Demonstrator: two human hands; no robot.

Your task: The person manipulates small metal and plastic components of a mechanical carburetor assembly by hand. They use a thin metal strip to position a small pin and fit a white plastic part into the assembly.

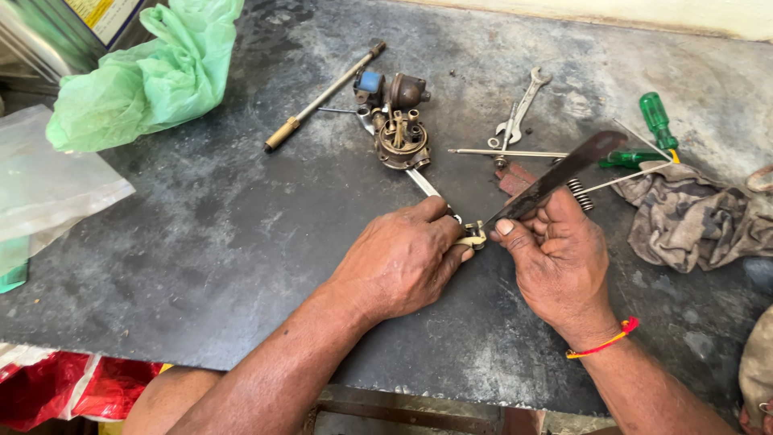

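My left hand (403, 258) pinches a small brass part (473, 235) against the dark worktop (225, 242). My right hand (560, 258) grips a flat dark blade (564, 171) and holds its tip against that part. Just behind my hands lies a brass carburettor body (401, 137) with a blue piece and a round cap on it. A coil spring (580, 195) rests beside my right fingers, next to a small red-brown block (514, 180).
A long rod with a brass end (322, 97), two spanners (519, 109), a thin rod (507, 152) and green-handled screwdrivers (656, 121) lie at the back. A dirty rag (692, 217) sits right. A green plastic bag (145, 76) and clear bag (48, 181) lie left.
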